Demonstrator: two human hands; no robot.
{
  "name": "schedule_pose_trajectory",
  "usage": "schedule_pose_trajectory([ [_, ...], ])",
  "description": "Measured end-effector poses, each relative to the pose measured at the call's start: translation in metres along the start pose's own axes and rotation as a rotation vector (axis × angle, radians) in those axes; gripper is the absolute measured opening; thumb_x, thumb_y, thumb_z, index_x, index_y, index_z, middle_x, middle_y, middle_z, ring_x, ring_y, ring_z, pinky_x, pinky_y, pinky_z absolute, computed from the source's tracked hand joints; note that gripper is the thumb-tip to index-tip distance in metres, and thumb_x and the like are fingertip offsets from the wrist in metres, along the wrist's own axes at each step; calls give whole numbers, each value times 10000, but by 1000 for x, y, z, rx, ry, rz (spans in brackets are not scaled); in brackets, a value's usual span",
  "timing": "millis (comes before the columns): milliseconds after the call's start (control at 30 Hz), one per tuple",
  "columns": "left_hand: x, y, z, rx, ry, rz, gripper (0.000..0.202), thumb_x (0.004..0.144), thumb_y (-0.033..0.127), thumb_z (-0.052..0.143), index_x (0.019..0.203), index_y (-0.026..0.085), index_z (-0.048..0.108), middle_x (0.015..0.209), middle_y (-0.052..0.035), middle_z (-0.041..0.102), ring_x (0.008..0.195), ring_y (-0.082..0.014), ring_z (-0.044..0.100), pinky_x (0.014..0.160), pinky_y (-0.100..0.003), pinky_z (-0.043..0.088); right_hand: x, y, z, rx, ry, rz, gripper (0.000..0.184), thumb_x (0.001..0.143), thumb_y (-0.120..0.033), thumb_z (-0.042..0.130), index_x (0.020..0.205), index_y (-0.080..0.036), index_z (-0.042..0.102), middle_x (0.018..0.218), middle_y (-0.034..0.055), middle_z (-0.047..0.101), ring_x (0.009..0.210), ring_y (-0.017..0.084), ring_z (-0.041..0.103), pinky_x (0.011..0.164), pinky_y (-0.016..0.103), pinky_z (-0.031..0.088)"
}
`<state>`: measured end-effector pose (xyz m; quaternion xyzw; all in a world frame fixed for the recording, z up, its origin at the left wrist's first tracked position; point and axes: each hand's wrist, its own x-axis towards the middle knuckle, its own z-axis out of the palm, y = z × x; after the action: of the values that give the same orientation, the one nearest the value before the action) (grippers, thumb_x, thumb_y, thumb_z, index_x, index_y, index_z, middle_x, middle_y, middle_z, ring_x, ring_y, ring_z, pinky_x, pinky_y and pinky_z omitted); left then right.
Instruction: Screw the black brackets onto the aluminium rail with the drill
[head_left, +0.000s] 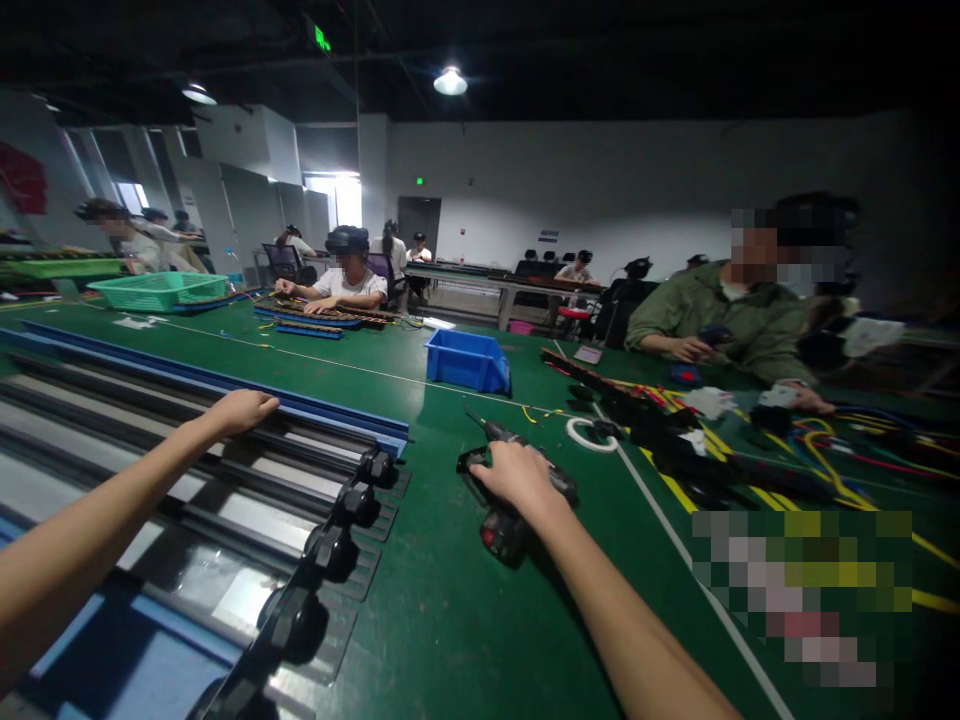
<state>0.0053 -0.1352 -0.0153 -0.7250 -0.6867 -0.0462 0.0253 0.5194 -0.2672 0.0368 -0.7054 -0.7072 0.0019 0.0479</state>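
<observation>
My left hand lies on the far side of a row of long black bars, beside a blue rail. Its fingers are curled closed, and whatever may be in them is hidden. Black knob-like end pieces with slotted plates line the near right end of the bars. Over on the green tabletop, my right hand is closed round a cordless drill from above. The drill is on its side, its bit pointing away, its red-and-black battery end toward me.
A blue bin stands ahead of the drill. A white ring and a heap of black parts and yellow cables lie to the right, where a person in a green jacket sits. A green basket is far left; other people work behind.
</observation>
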Motion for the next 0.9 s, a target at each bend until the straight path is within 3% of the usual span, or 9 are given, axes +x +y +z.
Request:
schedule_pose_trajectory([
  [100, -8, 29, -6, 169, 53, 109, 390, 899, 331, 355, 781, 156, 682, 877, -170, 699, 869, -288, 649, 803, -330, 413, 1, -4, 4, 29, -63, 13, 370, 843, -452, 577, 998, -140, 701, 1038, 189, 711, 972, 321, 680, 781, 382, 491],
  [200, -19, 62, -6, 31, 79, 173, 390, 925, 381, 334, 861, 181, 662, 938, -139, 701, 888, -262, 649, 773, -303, 416, 4, -19, 7, 60, -83, 11, 320, 823, -360, 615, 1036, -134, 693, 1090, 190, 703, 1001, 309, 679, 785, 360, 495],
  [300, -29, 79, -2, -119, 56, 130, 456, 954, 455, 276, 896, 203, 651, 929, -106, 713, 896, -253, 659, 750, -290, 416, 11, -37, 12, 79, -65, -8, 272, 828, -295, 607, 1046, -154, 687, 1090, 167, 705, 1016, 299, 677, 780, 348, 499],
  [467, -33, 78, 1, -162, 46, 91, 493, 945, 516, 285, 933, 218, 677, 957, -104, 727, 971, -283, 658, 759, -296, 417, 15, -66, 36, 107, 23, -65, 267, 860, -260, 565, 1107, -185, 633, 1109, 127, 678, 1016, 281, 668, 794, 347, 499],
  [600, -29, 76, -1, -133, 40, 91, 504, 941, 518, 279, 918, 220, 685, 952, -109, 728, 964, -291, 659, 762, -301, 414, 7, -84, 66, 109, 144, -110, 429, 915, -208, 471, 1343, -178, 457, 1211, 149, 597, 1056, 257, 630, 831, 341, 486],
  [700, -27, 77, -1, -119, 34, 93, 506, 937, 521, 276, 868, 219, 675, 899, -105, 724, 917, -288, 662, 744, -300, 409, 3, -89, 85, 106, 269, -169, 500, 938, -175, 417, 1432, -160, 339, 1187, 157, 591, 1060, 246, 608, 864, 338, 469],
  [900, -30, 79, -3, -111, 23, 83, 507, 929, 526, 271, 786, 212, 642, 775, -83, 693, 782, -258, 647, 665, -279, 384, 5, -87, 96, 188, 340, -195, 430, 969, -222, 404, 1391, -176, 331, 1098, 114, 646, 1025, 235, 616, 848, 317, 453],
])
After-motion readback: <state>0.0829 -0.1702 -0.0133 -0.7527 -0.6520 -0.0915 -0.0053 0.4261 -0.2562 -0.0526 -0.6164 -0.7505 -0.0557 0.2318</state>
